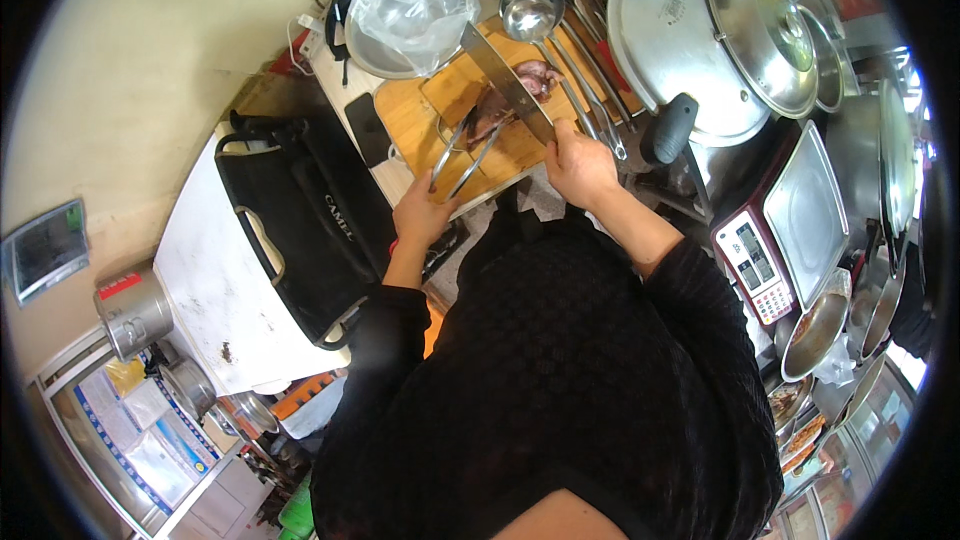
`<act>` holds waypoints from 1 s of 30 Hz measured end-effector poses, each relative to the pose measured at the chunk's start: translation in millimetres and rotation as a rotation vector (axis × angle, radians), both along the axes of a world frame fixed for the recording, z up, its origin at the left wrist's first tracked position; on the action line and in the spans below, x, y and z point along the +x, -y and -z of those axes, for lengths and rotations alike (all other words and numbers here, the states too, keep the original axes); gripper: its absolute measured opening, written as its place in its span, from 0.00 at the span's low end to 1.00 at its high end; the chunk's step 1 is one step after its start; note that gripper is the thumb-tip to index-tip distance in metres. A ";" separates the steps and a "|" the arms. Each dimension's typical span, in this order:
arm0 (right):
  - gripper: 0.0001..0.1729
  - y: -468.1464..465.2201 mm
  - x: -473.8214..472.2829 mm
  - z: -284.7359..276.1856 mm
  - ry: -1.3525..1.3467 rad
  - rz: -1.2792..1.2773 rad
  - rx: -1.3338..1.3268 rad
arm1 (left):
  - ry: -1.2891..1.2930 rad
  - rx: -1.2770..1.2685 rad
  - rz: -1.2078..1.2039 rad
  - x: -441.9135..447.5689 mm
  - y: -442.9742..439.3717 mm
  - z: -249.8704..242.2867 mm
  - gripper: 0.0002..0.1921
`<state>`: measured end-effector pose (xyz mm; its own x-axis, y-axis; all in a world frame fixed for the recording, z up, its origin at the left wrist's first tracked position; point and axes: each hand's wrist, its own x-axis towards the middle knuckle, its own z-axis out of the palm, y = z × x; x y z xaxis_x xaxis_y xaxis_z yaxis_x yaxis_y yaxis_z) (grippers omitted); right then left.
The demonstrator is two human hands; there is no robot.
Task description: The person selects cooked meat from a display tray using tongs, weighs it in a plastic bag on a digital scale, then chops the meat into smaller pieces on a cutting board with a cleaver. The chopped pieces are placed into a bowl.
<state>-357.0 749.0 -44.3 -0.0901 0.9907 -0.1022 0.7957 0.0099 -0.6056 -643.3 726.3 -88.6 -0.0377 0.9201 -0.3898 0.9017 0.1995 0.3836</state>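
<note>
My left hand (421,211) is closed on a pair of metal tongs (474,166), whose tips reach a piece of dark reddish meat (491,114) on a wooden cutting board (409,116). A wide cleaver (508,81) is gripped in my right hand (585,165); its blade slants across and above the meat, hiding part of it. Whether the blade touches the meat, I cannot tell. A paler, pinkish lump (538,75) shows beyond the blade.
Left of the board stand a bag-lined metal bowl (409,15) and a smartphone (369,129). Ladles (531,13) and more tongs (604,124) lie along the board's right side. Farther right are a large lidded pot (664,45), a black-handled utensil (670,129) and a scale (754,259).
</note>
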 end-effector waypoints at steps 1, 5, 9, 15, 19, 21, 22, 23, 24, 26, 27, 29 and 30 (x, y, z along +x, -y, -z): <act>0.11 5.7 1.7 -5.7 0.019 -0.011 -0.032 | -0.002 -0.010 0.004 -1.2 0.4 -0.8 0.35; 0.10 18.2 7.7 -18.0 0.026 -0.003 -0.030 | -0.017 -0.023 0.013 -0.2 -5.1 -4.9 0.37; 0.10 21.1 17.2 -15.8 0.017 0.088 0.003 | -0.039 -0.014 0.011 5.5 -10.9 -3.0 0.37; 0.10 29.1 45.7 -9.8 0.002 0.144 0.062 | 0.141 -0.075 0.001 -14.2 -30.9 25.6 0.31; 0.11 37.4 55.6 -5.6 0.043 0.178 -0.024 | 0.424 -0.073 -0.149 -26.4 -32.1 41.9 0.28; 0.11 40.5 57.5 -2.4 0.022 0.195 -0.001 | 0.447 -0.076 -0.186 -26.0 -32.9 42.2 0.29; 0.11 42.3 58.0 -0.8 0.002 0.200 0.026 | 0.353 -0.018 -0.137 -24.5 -33.5 40.2 0.30; 0.11 43.6 58.2 0.6 0.001 0.208 0.022 | 0.274 0.014 -0.106 -22.9 -34.8 36.8 0.30; 0.11 44.3 58.6 2.1 -0.006 0.213 0.031 | 0.202 0.054 -0.078 -20.2 -37.1 32.8 0.31; 0.11 44.5 59.7 4.1 0.004 0.222 0.020 | 0.076 0.087 -0.020 -12.3 -42.7 23.9 0.34; 0.11 44.6 60.4 4.6 0.021 0.224 -0.001 | 0.026 0.118 0.006 -7.8 -43.5 19.0 0.35; 0.11 44.4 62.2 5.0 0.053 0.227 -0.036 | -0.062 0.105 -0.003 3.1 -42.6 8.8 0.36; 0.11 44.2 63.1 5.0 0.069 0.230 -0.050 | -0.100 0.104 -0.007 9.4 -42.0 4.0 0.37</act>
